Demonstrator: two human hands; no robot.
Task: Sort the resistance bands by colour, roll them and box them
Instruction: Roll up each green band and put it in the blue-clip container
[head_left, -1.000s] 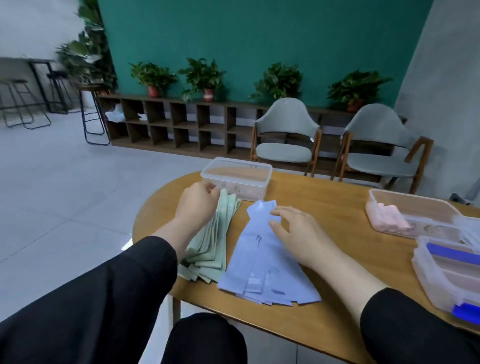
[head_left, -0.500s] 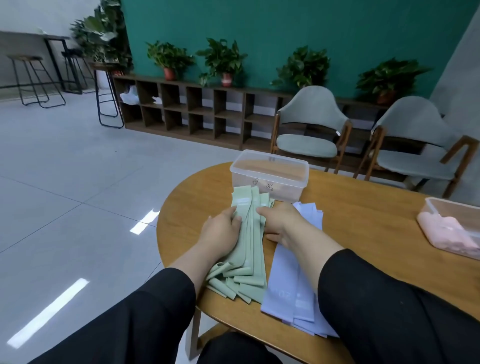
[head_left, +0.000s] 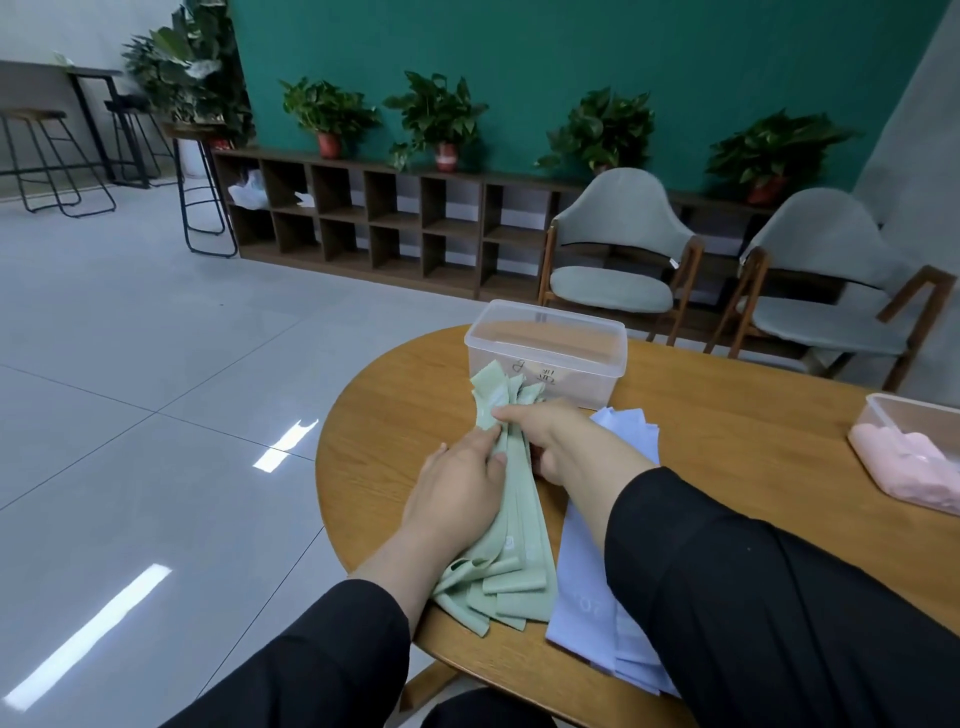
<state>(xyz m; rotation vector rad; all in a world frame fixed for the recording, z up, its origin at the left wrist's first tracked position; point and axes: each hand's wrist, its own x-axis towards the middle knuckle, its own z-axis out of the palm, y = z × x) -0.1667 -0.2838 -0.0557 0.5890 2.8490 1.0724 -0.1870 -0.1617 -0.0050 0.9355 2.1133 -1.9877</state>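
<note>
Two grey chairs (head_left: 618, 249), potted plants (head_left: 436, 117)

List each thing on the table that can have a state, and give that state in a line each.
green bands: unrolled, bunched flat under both hands
left hand: rests on the green bands
right hand: pinches the green bands
blue bands: unrolled, lying flat beside the green ones
clear box: lid off, no bands inside
second box: open, holds pink bands

Evenly lit, moderately bright, soft indoor light. Streaks of glare on glossy floor tiles (head_left: 83, 642) at left. Faint shadows only. Marked wide-angle bowing toward edges. Slight softness throughout; lettering on clear box (head_left: 545, 353) illegible.
</note>
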